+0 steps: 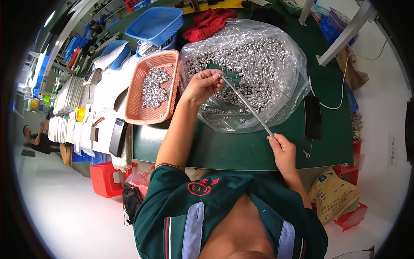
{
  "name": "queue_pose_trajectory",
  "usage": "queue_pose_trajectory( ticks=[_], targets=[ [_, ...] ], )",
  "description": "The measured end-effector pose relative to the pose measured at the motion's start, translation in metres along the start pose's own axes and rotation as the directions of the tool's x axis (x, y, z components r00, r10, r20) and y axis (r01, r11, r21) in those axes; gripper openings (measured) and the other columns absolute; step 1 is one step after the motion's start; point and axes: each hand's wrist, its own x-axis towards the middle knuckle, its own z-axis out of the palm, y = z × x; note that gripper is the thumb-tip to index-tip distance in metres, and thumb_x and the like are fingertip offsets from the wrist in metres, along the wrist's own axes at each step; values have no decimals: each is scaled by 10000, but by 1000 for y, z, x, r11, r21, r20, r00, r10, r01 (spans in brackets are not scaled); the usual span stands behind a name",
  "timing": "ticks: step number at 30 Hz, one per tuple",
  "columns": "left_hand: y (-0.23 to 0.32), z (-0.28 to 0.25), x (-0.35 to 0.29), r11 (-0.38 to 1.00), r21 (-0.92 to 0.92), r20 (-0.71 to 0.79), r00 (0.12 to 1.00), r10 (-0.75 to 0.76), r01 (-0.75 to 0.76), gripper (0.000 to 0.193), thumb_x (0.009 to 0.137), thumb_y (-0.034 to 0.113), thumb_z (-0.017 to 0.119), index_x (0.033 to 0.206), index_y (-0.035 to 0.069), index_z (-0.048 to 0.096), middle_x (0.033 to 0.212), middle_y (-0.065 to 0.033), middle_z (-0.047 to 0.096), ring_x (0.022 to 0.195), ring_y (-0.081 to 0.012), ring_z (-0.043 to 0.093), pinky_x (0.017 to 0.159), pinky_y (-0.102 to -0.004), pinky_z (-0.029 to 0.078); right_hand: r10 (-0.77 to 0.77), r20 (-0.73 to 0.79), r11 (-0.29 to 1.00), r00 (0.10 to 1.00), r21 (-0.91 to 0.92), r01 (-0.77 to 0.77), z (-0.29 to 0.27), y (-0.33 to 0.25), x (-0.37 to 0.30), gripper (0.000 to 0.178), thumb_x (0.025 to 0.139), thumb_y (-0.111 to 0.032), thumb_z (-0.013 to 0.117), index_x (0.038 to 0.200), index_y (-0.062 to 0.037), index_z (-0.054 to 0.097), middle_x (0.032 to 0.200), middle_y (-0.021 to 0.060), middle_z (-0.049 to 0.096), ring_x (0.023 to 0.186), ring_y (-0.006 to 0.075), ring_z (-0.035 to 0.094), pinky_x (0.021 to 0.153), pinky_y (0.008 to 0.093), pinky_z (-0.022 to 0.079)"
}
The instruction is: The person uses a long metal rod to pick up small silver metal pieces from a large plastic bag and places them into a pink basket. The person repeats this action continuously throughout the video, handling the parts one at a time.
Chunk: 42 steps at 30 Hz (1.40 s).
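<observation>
A slim silver metal rod (246,103) slants over a clear plastic bag, its far end up by my left hand. My right hand (283,152) grips the rod's near end, thumb and fingers closed on it. At the far tip, my left hand (204,87) pinches a small silver metal piece (221,76), mostly covered by the fingertips; whether it sits on the rod, I cannot tell. Beneath both, the wide-open plastic bag (297,82) is spread on the green table, with a heap of small shiny metal parts (258,56) in it.
Left of the bag, an orange basket (132,97) holds more small metal parts. Behind it stand blue baskets (161,23) and a red cloth (207,23). A black phone (312,117) and white cable (332,107) lie right on the green table (207,149). Another person (41,140) is far left.
</observation>
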Motion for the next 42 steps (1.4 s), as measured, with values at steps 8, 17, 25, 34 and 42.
queue_pose_trajectory(
  ticks=[8,17,25,34,42],
  targets=[
    [15,19,-9,958,285,-108,992,61,-28,141,870,119,668,950,2,662,796,-27,635,715,-112,580,676,-243,467,-187,-55,946,981,-279,165,-11,-19,1,133,884,-140,631,939,-18,631,647,103,561,505,203,517,502,301,407],
    [-8,37,-10,910,415,22,999,-40,27,223,837,160,718,971,1,637,822,-32,631,719,-93,563,689,-242,457,0,-23,1000,1000,-15,0,1,0,0,139,907,-104,615,959,20,649,598,1,502,561,34,433,505,221,356],
    [-13,19,18,231,973,-6,988,156,-30,194,820,93,650,995,21,689,923,-95,670,874,-210,633,804,-323,487,115,-66,989,991,105,-108,-7,-3,4,166,921,-115,606,980,29,663,669,-34,534,616,19,427,535,199,357],
    [-34,10,39,-164,972,202,952,231,-166,161,809,104,634,949,46,687,906,-126,660,850,-301,632,763,-386,497,129,-40,985,991,123,-124,-8,4,-1,168,916,-116,613,990,26,665,645,-48,499,600,12,401,518,198,332],
    [-13,-9,11,951,-307,43,998,53,-37,239,875,113,648,1083,14,582,868,-52,583,752,-123,501,667,-259,412,75,-26,996,997,49,-74,-9,2,1,150,913,-98,608,983,26,656,630,-33,493,591,19,407,518,201,338]
  ],
)
